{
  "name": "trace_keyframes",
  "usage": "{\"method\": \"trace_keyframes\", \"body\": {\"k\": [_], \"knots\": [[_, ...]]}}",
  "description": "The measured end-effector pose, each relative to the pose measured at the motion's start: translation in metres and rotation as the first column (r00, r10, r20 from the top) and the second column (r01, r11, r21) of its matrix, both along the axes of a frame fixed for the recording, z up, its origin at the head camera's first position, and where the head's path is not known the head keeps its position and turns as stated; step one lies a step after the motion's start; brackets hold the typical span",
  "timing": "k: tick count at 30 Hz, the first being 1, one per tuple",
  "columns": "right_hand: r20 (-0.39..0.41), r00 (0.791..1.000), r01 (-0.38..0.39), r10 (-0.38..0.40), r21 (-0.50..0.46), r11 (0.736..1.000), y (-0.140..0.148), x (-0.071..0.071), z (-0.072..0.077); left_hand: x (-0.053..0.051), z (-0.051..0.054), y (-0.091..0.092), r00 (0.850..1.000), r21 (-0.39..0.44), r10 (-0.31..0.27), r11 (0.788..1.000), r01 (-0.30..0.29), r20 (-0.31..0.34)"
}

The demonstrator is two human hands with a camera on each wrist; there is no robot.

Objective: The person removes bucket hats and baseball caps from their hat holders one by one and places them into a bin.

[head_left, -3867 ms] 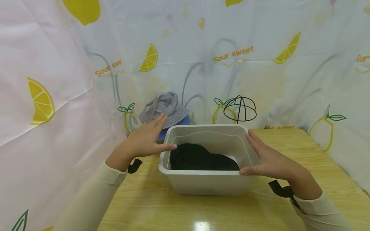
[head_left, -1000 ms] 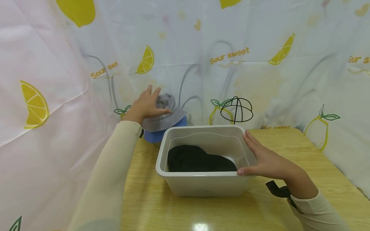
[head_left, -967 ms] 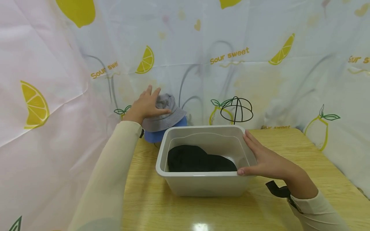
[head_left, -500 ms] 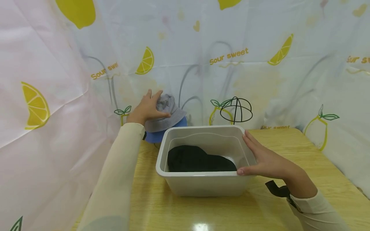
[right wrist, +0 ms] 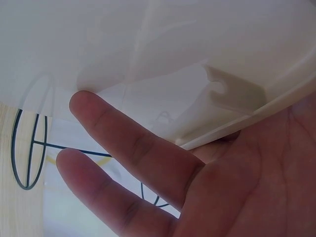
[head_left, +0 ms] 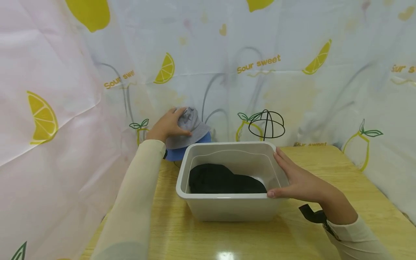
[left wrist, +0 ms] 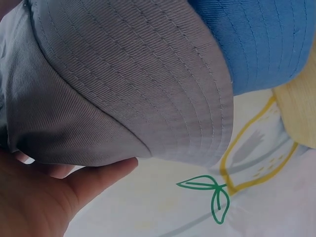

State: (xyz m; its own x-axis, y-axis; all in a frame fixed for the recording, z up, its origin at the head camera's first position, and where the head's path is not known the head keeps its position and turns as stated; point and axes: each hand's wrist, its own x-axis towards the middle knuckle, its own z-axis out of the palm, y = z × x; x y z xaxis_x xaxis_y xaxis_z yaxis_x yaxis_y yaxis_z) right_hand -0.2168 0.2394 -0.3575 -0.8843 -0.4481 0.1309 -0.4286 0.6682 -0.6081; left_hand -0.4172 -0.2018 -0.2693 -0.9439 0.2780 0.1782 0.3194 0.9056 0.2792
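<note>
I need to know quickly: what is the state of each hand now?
Left hand: closed around the gray bucket hat.
Right hand: open, resting on the plastic bin.

- Bin: on the tabletop.
- Cloth: in the bin, mostly towards its left.
- Lower hat: behind the bin's rear left corner.
- Upper hat: on the lower hat.
- Wire stand: behind the bin's right half, right of both hats.
- Curtain: behind all these.
- Left grip: at the upper hat's left side.
- Right grip: on the bin's right side.
</note>
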Motion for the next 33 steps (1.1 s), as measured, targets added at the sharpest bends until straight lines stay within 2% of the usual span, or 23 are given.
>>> {"method": "trace_keyframes", "body": {"k": [8,24,28,33], "knots": [[0.009,1.000,0.007,-0.007,-0.028,1.000,0.001,0.001,-0.003,0.001,0.000,0.002,1.000,-0.018,-0.012,1.000,0.012,0.007],[-0.017,1.000,0.015,-0.015,-0.002,1.000,0.001,-0.002,-0.004,-0.001,0.003,-0.001,0.999,-0.004,0.022,1.000,-0.022,-0.028],[-0.020,1.000,0.015,-0.015,0.002,1.000,0.001,-0.002,-0.004,-0.002,0.007,-0.001,0.998,0.003,0.023,1.000,-0.023,-0.055],[-0.027,1.000,0.015,-0.015,0.000,1.000,0.001,-0.002,-0.004,-0.004,0.016,-0.003,0.996,0.007,0.017,1.000,-0.016,-0.090]]}}
